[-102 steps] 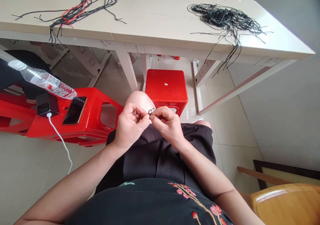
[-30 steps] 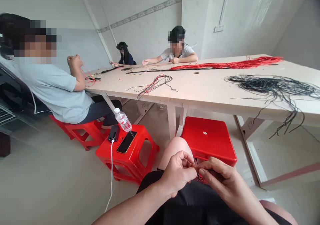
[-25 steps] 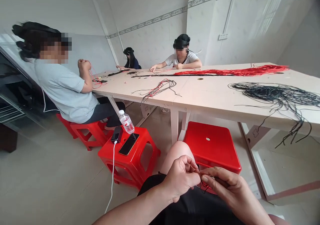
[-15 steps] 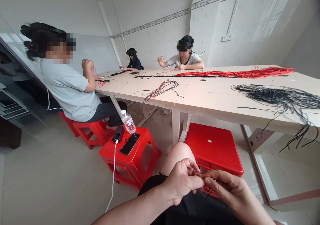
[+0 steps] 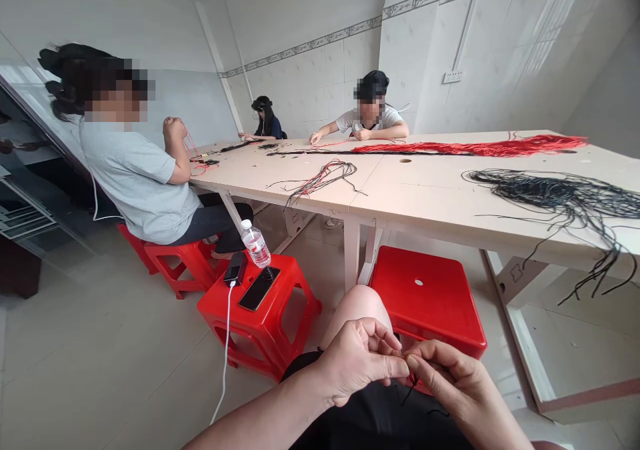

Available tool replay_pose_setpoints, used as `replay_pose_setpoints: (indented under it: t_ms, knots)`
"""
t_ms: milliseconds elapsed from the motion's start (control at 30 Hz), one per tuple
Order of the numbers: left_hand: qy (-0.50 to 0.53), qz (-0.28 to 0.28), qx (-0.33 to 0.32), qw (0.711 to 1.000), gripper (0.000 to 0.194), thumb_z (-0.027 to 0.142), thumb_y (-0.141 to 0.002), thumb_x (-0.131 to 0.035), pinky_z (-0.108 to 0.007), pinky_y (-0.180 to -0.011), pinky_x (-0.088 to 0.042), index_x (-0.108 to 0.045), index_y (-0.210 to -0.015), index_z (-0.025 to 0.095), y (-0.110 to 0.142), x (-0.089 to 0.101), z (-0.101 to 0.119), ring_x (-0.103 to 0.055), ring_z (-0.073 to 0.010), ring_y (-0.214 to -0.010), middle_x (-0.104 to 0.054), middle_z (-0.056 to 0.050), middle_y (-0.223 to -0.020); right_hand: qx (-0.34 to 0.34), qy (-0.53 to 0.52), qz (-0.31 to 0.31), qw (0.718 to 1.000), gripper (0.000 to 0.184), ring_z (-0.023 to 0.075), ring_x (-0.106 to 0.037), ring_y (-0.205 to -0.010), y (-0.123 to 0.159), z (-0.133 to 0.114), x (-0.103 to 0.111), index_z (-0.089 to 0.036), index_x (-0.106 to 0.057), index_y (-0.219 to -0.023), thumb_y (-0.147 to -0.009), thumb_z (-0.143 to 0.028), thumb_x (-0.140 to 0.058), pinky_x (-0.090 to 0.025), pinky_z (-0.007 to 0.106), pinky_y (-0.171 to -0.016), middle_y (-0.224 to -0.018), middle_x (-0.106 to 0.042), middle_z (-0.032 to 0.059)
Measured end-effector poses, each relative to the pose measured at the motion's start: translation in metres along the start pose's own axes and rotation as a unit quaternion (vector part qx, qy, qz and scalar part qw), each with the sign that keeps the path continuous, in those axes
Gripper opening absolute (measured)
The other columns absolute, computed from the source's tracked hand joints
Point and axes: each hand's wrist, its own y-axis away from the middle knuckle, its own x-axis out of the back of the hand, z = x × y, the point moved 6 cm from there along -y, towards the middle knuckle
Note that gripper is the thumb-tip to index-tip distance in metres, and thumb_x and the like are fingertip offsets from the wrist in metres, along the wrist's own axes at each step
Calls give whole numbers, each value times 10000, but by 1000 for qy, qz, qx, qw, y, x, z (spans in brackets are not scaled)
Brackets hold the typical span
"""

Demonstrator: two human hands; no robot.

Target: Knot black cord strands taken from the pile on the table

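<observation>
1. The left hand [image 5: 359, 371] and right hand [image 5: 454, 385] are held close together, low over the person's lap, with the fingertips meeting.
2. The fingers [image 5: 387, 355] of both hands are closed narrowly in a pinch on a short red-and-black cord [image 5: 413, 382]. Its dark end hangs below the right hand, and the fingers hide the pinched part, so I cannot tell whether it carries a knot.
3. The step in hand is close fingertip work on this cord, right at the pinch, over the black shorts [image 5: 380, 423] and just beyond the bare knee [image 5: 356, 313].
4. A red plastic stool [image 5: 425, 303] stands just past the hands. To the left, a second red stool [image 5: 260, 327] carries a smartphone [image 5: 259, 289], a black charger [image 5: 235, 269] and a water bottle [image 5: 256, 243], and a white cable [image 5: 226, 360] drops toward the floor.
5. On the long, pale counter [image 5: 415, 197], a loose red-and-black tangle [image 5: 320, 177] lies mid-surface, a heap of black cords [image 5: 560, 193] sits right, and a long red bundle [image 5: 470, 147] stretches along the far side.
6. Three co-workers sit at the counter, one near left in a grey T-shirt [image 5: 135, 177]. The room has a pale tiled floor [image 5: 100, 370] and white tiled walls [image 5: 310, 83].
</observation>
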Motion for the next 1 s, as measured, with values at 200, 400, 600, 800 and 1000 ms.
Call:
replay_pose_setpoints:
  t_ms: [200,400,600,800,1000]
  knots:
    - [-31,8,-14,999,468,373,-402,-875,-218,-487,-402,-550,-634,129,2,0,4,-547,-94,-510,-559,30,-506,12,56,-4,998,290,160,-598,-664,0,10,-2,-181,-663,-743,-778,-467,-623,-487,210,-601,-717,-668,55]
    - [-69,-44,-30,996,350,262,-487,-829,-247,-579,-436,-552,-656,134,0,2,-1,-576,-108,-579,-590,15,-572,-1,60,4,998,372,129,-546,-590,3,5,-2,-169,-629,-644,-785,-511,-594,-455,192,-549,-621,-623,31]
    - [-69,-103,15,992,397,74,-511,-726,-223,-552,-430,-479,-805,174,3,-7,-7,-557,-76,-507,-609,51,-580,18,112,-66,991,305,174,-617,-693,-6,-6,11,-187,-680,-720,-799,-471,-601,-499,237,-648,-707,-668,42]
    - [10,-19,-45,999,323,74,-560,-684,-164,-438,-353,-448,-754,180,-2,3,14,-538,-66,-460,-592,51,-576,64,144,176,972,337,255,-612,-988,-9,-2,46,-209,-648,-987,-785,-477,-618,-500,367,-863,-1018,-667,108]
    - [66,-15,-89,994,309,104,-608,-739,-147,-480,-420,-474,-754,167,-7,5,29,-552,-45,-501,-597,52,-639,63,-95,-22,993,464,191,-609,-1015,-2,-3,-2,-240,-504,-1177,-773,-383,-680,-515,333,-854,-1065,-647,71]
